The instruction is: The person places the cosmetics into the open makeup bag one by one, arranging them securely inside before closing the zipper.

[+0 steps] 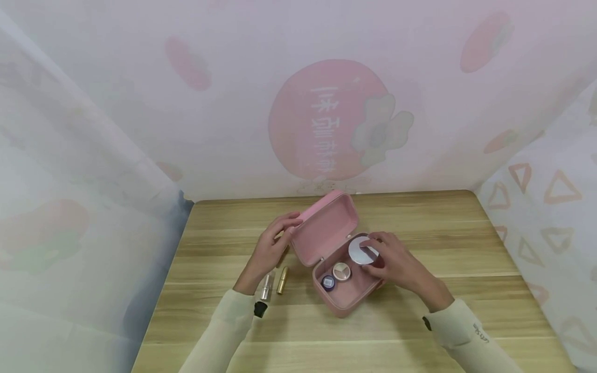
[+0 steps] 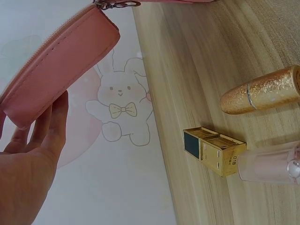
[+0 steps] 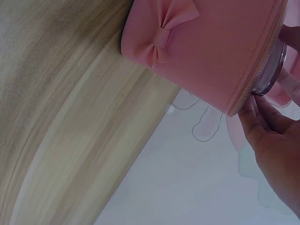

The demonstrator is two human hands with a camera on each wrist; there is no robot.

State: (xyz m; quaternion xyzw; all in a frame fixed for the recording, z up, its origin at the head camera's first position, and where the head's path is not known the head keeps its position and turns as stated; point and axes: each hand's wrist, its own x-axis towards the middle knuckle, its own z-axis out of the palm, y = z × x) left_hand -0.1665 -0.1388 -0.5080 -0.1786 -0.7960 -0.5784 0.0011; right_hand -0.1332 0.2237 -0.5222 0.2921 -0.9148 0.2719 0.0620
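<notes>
A pink zip cosmetic case [image 1: 356, 292] stands on the table with its lid [image 1: 322, 233] raised. My left hand [image 1: 270, 248] holds that lid by its edge, fingers against the outside in the left wrist view. Over the right end of the case, my right hand [image 1: 398, 264] pinches a round silvery-white compact [image 1: 358, 252] between thumb and fingers. The right wrist view shows the compact's dark rim [image 3: 274, 77] near the zip edge. Inside the case lie a round three-section powder palette [image 1: 342, 271] and a small jar with a dark blue rim [image 1: 328, 283].
Left of the case, a gold glittery tube [image 2: 262, 91], a rectangular gold lipstick [image 2: 215, 152] and a clear pinkish tube [image 2: 267, 164] lie on the wooden table [image 1: 224, 321]. A bow [image 3: 161, 37] decorates the case's front. Printed cloth walls [image 1: 233, 129] border the table.
</notes>
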